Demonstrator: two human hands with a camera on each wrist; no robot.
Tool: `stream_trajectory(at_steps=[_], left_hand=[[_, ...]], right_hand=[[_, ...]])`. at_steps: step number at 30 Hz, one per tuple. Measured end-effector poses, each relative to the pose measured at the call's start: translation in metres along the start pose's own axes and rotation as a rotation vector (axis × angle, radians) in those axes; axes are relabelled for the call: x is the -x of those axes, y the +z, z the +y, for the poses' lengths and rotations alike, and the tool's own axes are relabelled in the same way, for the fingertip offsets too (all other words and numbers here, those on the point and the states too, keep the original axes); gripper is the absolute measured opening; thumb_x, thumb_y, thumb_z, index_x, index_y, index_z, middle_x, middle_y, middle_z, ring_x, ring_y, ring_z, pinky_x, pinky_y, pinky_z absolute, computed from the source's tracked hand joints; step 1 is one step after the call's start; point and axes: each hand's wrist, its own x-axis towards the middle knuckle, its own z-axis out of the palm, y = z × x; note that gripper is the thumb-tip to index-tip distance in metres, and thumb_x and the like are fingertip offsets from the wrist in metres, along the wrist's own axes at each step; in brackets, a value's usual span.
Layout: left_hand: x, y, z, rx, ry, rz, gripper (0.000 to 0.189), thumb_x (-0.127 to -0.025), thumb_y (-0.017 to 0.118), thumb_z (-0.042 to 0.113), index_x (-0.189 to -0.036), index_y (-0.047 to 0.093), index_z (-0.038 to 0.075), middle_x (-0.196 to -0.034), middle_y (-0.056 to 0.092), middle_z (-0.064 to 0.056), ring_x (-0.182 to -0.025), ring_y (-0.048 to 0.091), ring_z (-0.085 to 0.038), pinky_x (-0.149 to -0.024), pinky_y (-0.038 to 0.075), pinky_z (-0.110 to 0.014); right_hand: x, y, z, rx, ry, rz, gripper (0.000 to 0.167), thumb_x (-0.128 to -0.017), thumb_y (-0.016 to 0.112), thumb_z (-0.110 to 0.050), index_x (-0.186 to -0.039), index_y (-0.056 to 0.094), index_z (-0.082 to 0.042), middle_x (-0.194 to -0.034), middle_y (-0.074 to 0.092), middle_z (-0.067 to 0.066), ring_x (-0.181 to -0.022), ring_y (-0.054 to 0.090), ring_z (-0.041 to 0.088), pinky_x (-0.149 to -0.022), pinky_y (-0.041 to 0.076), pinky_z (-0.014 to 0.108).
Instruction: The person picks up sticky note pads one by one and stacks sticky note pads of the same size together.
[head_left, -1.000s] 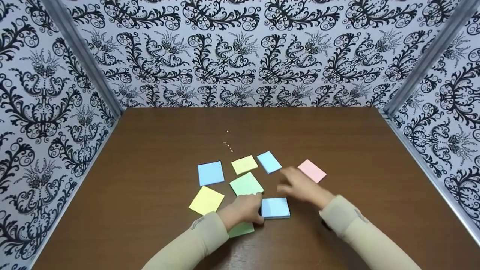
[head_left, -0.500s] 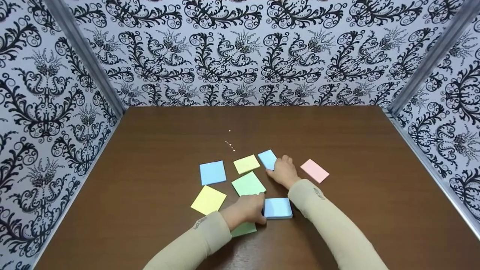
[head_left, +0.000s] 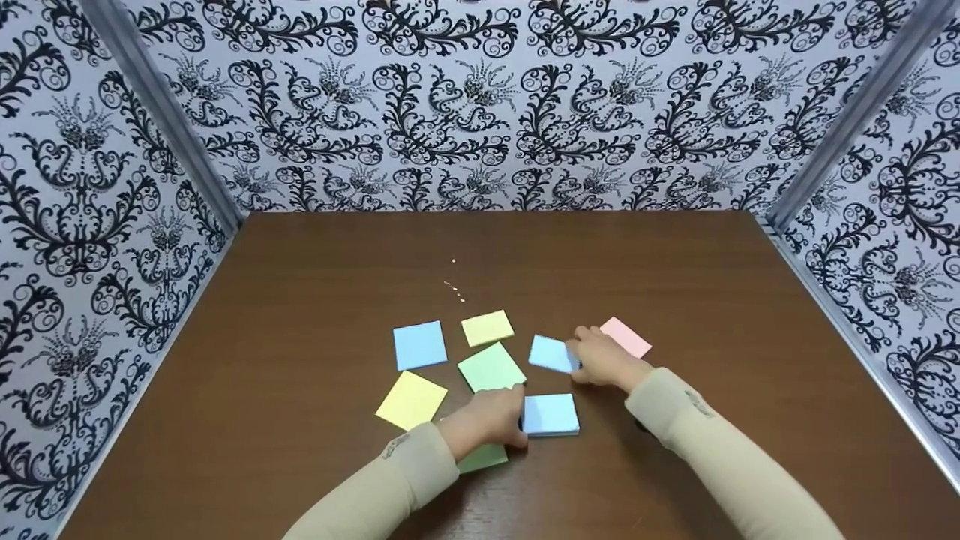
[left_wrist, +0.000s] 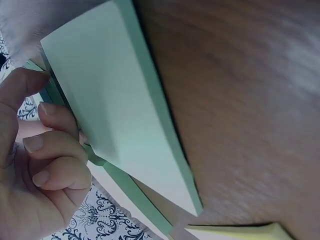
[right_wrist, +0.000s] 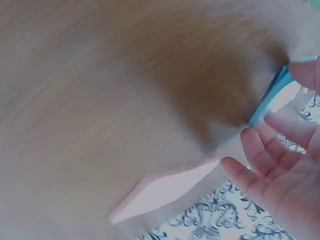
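My left hand [head_left: 491, 420] grips the left edge of a small stack of blue sticky note pads [head_left: 551, 412], thumb at the near corner and index finger at the far one. In the left wrist view its other fingers curl beside a large green sticky note pad [left_wrist: 112, 95]. Farther back, my right hand [head_left: 606, 360] pinches the right end of a single blue sticky note pad [head_left: 551, 353], low over the table. The right wrist view shows that pad's blue edge [right_wrist: 272, 95] between thumb and fingers, tilted, its far part hidden.
Left of the hands lie a square blue pad [head_left: 420, 345], a yellow pad [head_left: 411, 400], a small yellow pad [head_left: 487, 328] and a green pad [head_left: 491, 366]. A pink pad [head_left: 626, 336] lies just beyond my right hand. Patterned walls [head_left: 480, 105] enclose the brown table [head_left: 337, 262].
My right hand reached left to the blue pad at the back, took hold of it, and drew it nearer and slightly right, turning it. My left hand stayed at the blue stack.
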Motion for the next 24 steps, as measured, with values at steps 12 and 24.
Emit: stream_trajectory(at_steps=[12,24], left_hand=[[0.003,0.004,-0.002,0.014,0.022,0.007,0.053,-0.074,0.07,0.033,-0.112,0.049,0.002,-0.08,0.058,-0.006,-0.062,0.051,-0.014,-0.055,0.042,-0.03],[0.003,0.002,-0.003,0.012,0.032,0.028,0.045,-0.073,0.071,0.031,-0.103,0.05,0.004,-0.078,0.057,-0.005,-0.063,0.051,-0.015,-0.054,0.043,-0.031]], right_hand=[[0.017,0.007,0.0,-0.03,-0.083,0.039,0.056,-0.08,0.068,-0.019,-0.122,0.046,0.011,-0.117,0.052,0.024,-0.111,0.047,0.038,-0.094,0.037,0.048],[0.018,0.01,0.0,-0.004,-0.258,0.188,0.044,-0.079,0.067,-0.014,-0.112,0.051,0.01,-0.106,0.056,0.021,-0.1,0.052,0.034,-0.087,0.042,0.043]])
